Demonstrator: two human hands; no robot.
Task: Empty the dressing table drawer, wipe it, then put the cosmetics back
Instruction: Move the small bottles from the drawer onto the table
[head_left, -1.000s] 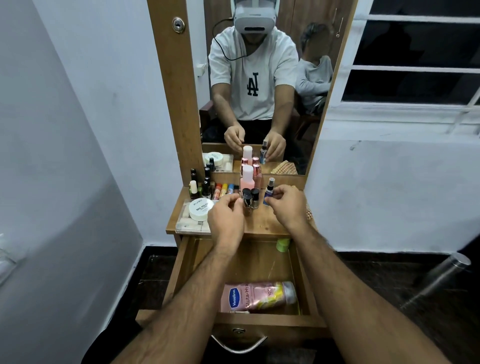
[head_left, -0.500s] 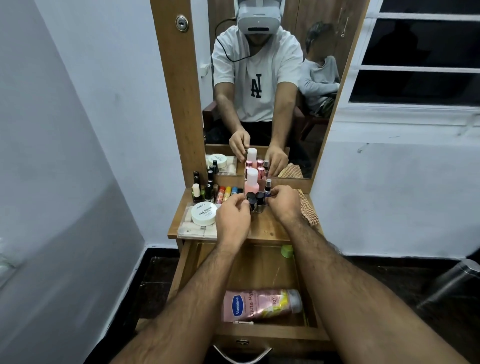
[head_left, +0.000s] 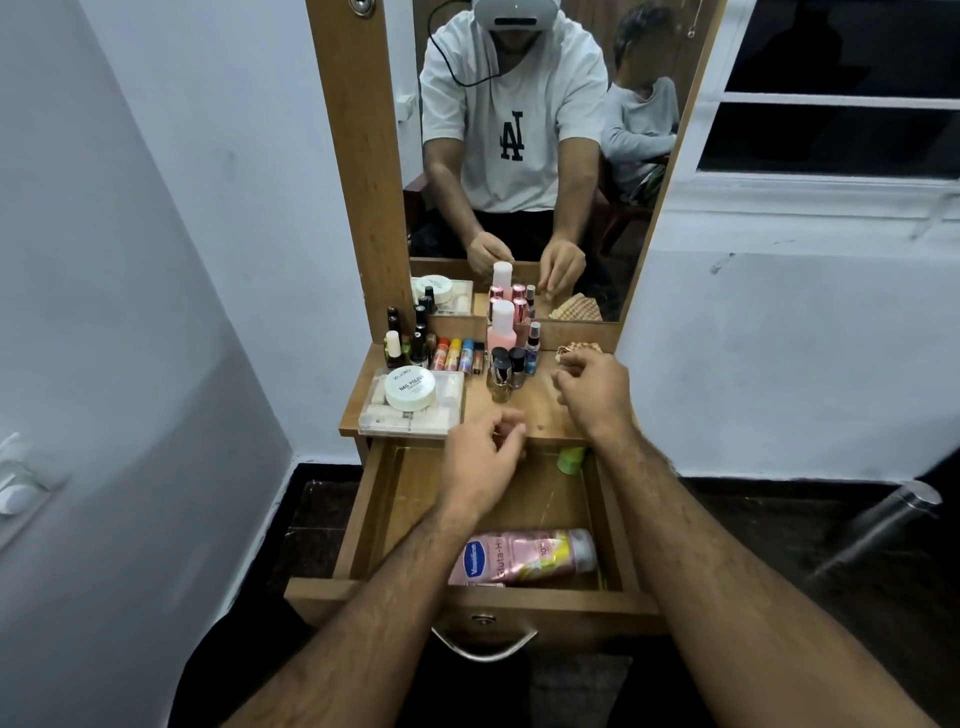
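Still emptying. Most little bottles (head_left: 506, 366) already up on the bench (head_left: 540, 410), at 12 o'clock from the drawer (head_left: 374, 514). Pink lotion bottle (head_left: 524, 557) lying at the drawer's 6 o'clock edge, green thing (head_left: 570, 459) at its 1 o'clock corner. Left hand (head_left: 480, 462) and right hand (head_left: 592, 395) loosely curled, holding nothing. Wiping and putting back not yet done.

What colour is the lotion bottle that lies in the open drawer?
The lotion bottle is pink, with a blue logo patch and a yellow area near its grey cap; the head view shows it.
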